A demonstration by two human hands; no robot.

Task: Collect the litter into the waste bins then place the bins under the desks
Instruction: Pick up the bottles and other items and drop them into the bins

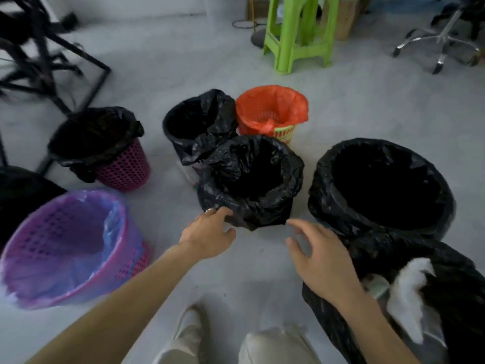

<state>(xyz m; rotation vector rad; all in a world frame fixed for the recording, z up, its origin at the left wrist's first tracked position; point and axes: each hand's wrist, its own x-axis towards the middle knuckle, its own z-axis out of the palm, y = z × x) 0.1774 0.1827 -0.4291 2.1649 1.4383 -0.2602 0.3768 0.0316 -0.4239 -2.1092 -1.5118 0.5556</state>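
Several waste bins stand on the grey floor. A small bin with a black liner (252,179) sits in the middle, just beyond both hands. My left hand (210,232) touches the liner's near left edge, fingers spread, gripping nothing that I can see. My right hand (320,256) hovers open, just short of the bin's near right side. A large black-lined bin (380,187) stands to the right. At the lower right, a black bag (446,292) holds white paper litter (409,292). A purple bin with a blue liner (70,248) stands at the lower left.
Farther back stand a pink bin with a black liner (105,148), another black-lined bin (196,122) and an orange-lined bin (271,111). Behind them are a green plastic stool (299,35), an office chair base (441,40) and a black desk frame (78,64). My shoes show at the bottom.
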